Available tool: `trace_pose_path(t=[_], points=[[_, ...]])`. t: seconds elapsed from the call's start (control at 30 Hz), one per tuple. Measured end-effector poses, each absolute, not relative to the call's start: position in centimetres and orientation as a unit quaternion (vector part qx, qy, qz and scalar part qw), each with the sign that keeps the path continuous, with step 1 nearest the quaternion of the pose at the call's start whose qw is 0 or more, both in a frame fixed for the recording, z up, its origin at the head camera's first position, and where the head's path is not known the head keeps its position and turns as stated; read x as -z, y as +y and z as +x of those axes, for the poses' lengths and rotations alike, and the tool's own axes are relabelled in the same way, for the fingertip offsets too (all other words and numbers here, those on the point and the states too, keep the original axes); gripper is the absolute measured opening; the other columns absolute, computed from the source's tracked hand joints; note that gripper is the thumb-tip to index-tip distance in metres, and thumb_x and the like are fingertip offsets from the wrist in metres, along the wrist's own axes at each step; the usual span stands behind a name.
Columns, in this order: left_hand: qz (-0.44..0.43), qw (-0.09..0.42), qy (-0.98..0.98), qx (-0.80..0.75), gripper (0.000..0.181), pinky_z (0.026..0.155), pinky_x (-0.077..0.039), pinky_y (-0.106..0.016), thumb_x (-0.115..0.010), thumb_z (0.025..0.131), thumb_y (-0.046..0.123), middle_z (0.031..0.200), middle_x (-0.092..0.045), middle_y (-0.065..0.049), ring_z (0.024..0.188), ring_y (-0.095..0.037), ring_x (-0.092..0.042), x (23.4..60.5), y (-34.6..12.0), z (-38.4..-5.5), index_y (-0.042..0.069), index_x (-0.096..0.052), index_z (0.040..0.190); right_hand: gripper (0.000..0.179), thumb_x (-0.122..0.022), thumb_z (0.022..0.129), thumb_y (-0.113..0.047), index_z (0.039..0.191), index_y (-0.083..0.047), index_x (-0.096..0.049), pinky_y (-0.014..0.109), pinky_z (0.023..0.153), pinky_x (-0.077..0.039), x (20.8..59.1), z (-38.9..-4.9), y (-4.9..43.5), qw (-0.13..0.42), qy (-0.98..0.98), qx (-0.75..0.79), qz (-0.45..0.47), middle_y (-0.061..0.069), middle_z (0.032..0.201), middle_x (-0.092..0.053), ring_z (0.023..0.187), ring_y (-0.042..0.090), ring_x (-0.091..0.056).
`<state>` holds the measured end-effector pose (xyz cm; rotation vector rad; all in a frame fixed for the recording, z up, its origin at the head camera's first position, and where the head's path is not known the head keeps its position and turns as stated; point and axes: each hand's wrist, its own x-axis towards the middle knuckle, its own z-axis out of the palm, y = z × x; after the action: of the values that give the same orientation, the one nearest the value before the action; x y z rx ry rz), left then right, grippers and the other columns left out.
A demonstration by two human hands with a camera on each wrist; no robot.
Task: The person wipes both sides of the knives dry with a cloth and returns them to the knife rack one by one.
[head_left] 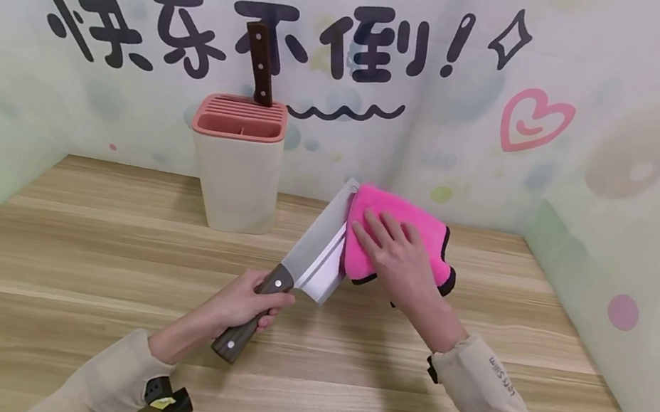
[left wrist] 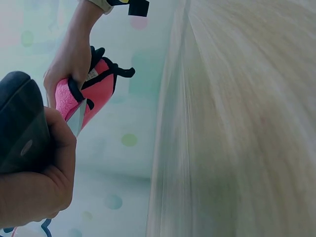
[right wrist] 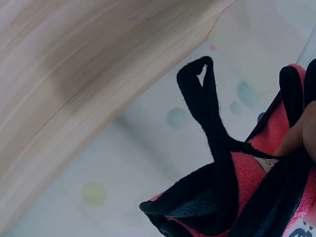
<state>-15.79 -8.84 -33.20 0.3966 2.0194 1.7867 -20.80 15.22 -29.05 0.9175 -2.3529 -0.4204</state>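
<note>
My left hand (head_left: 237, 301) grips the dark riveted handle of a cleaver (head_left: 320, 237), its broad steel blade slanting up and to the right above the table. A pink cloth (head_left: 395, 205) with black edging is folded over the blade's far part and hides it. Through the cloth my right hand (head_left: 404, 261) pinches the blade, fingers on the upper face and thumb underneath. Up close in the right wrist view, a black hanging loop (right wrist: 200, 89) dangles from the cloth. The left wrist view shows the handle (left wrist: 22, 123) close up in my left fist.
A white knife block (head_left: 236, 184) with a pink slotted top stands at the back left of the wooden table (head_left: 101, 256). One brown-handled knife (head_left: 259, 64) sticks up from it. A printed curtain (head_left: 377, 156) runs behind the table, with pale panels at both sides.
</note>
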Motion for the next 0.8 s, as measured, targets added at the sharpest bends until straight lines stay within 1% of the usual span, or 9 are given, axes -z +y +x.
trace_pose_path(t=[0.2,0.37,0.63,0.8], points=[[0.136,0.203,0.72,-0.649,0.019,0.042,-0.038,-0.018,-0.056,0.087,0.014,0.057,-0.043,0.0,0.045,-0.006,-0.041,33.3,-8.8,-15.9,0.001,-0.042,0.083,0.057,-0.07,0.073,-0.002,0.125,-0.013,-0.052,0.039,0.087,-0.044,29.2,-20.1,14.4,0.31,-0.855,0.173,0.378,0.009,0.124,-0.052,0.114,0.027,-0.047],[0.122,0.201,0.72,-0.653,0.02,0.043,-0.036,-0.018,-0.057,0.087,0.016,0.057,-0.044,0.001,0.045,-0.005,-0.041,33.2,-8.7,-16.0,0.001,-0.043,0.086,0.058,-0.072,0.072,-0.004,0.125,-0.015,-0.052,0.038,0.088,-0.044,29.4,-19.4,13.8,0.32,-0.838,0.183,0.402,0.008,0.124,-0.053,0.115,0.025,-0.046],[0.122,0.195,0.716,-0.66,0.014,0.043,-0.037,-0.018,-0.052,0.089,0.011,0.057,-0.042,0.0,0.045,-0.005,-0.04,33.0,-8.7,-16.0,0.0,-0.043,0.085,0.058,-0.073,0.073,-0.011,0.126,-0.018,-0.051,0.037,0.091,-0.041,29.5,-18.4,13.0,0.319,-0.824,0.188,0.428,0.005,0.128,-0.05,0.118,0.025,-0.044],[0.121,0.189,0.717,-0.659,0.016,0.043,-0.037,-0.018,-0.053,0.089,0.013,0.057,-0.043,0.001,0.045,-0.005,-0.04,33.0,-8.7,-16.0,0.001,-0.043,0.085,0.057,-0.071,0.074,-0.012,0.127,-0.018,-0.05,0.037,0.093,-0.04,29.5,-17.9,12.6,0.311,-0.816,0.201,0.445,0.004,0.13,-0.048,0.119,0.024,-0.043]])
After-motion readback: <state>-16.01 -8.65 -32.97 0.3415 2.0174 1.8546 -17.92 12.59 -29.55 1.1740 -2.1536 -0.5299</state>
